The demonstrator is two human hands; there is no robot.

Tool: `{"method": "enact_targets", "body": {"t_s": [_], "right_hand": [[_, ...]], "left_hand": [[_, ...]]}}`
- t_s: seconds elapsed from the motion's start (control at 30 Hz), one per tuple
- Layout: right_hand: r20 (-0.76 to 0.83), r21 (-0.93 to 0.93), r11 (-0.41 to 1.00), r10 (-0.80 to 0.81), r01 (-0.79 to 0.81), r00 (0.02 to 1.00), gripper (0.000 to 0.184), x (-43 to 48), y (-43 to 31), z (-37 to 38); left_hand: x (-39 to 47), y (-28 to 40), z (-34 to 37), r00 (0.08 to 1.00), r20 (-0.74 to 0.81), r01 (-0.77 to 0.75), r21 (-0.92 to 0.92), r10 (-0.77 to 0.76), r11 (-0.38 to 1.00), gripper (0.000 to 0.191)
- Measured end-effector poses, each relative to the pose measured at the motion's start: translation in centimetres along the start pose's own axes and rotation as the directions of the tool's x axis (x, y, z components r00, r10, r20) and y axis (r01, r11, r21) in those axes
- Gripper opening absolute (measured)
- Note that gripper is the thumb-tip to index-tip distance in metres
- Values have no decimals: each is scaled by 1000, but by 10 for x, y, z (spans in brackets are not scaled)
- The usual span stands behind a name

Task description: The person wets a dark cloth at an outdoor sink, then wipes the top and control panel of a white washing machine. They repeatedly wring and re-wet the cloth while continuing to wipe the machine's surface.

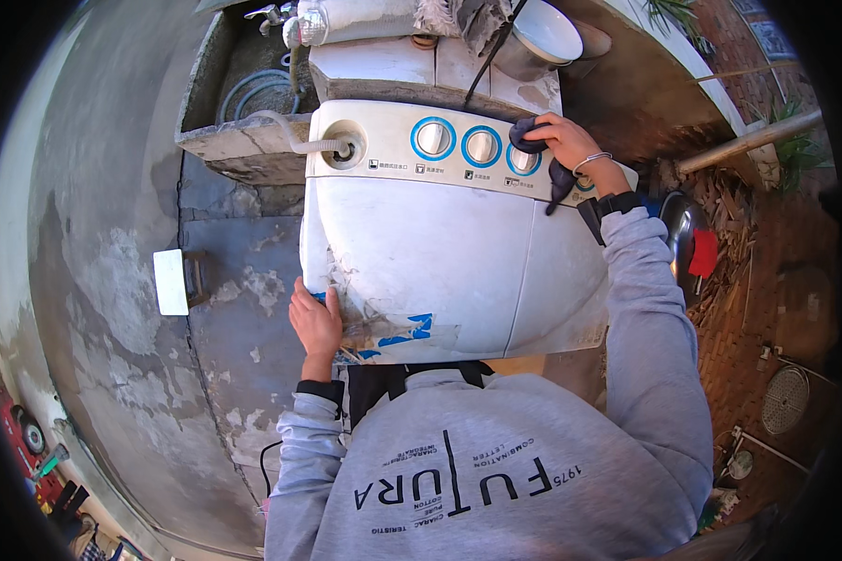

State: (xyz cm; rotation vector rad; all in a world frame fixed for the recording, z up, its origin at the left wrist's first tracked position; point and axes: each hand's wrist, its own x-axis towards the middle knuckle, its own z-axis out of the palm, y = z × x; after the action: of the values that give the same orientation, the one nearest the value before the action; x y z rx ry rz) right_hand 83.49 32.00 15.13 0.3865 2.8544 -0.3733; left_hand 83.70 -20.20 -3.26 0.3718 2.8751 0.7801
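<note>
Before me stands a white twin-tub washing machine [428,238] with a cream control panel [386,151]. My right hand [567,144] presses a dark cloth [531,134] against the panel, by the third blue-ringed knob [523,163]; part of the cloth hangs down to the right. Two more silver knobs, a left one [433,139] and a middle one [482,147], are uncovered. A fourth knob [584,184] is partly hidden by my wrist. My left hand [316,321] rests on the lid's front left corner, near cracked plastic patched with blue and clear tape [407,335].
A ribbed inlet hose [288,133] runs from the panel towards a concrete sink [242,144] holding a coiled grey hose [252,88]. Behind stand a foil-wrapped pipe [358,19] and a white-lined basin [547,35]. A small white-topped stool [172,282] is left; wood scraps [726,259] lie right.
</note>
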Motion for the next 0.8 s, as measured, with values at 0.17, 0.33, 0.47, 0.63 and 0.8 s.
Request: {"method": "enact_targets", "body": {"t_s": [0.17, 0.33, 0.47, 0.63, 0.8], "right_hand": [[-72, 78, 980, -180, 185, 981, 32, 45, -61, 11], [-107, -38, 950, -314, 311, 943, 37, 91, -150, 32], [-143, -55, 937, -349, 345, 926, 42, 125, -215, 47], [-127, -48, 914, -405, 402, 905, 46, 132, -206, 51], [-61, 13, 918, -396, 397, 916, 44, 106, -131, 36]], "left_hand": [[0, 2, 1, 1000, 7, 15, 3, -15, 1000, 69], [1, 5, -1, 1000, 10, 27, 5, -27, 1000, 69], [1, 9, -6, 999, 16, 28, 14, -28, 1000, 69], [1, 11, -11, 996, 60, 61, -8, -60, 998, 68], [0, 11, -9, 997, 42, 62, -30, -61, 998, 68]]}}
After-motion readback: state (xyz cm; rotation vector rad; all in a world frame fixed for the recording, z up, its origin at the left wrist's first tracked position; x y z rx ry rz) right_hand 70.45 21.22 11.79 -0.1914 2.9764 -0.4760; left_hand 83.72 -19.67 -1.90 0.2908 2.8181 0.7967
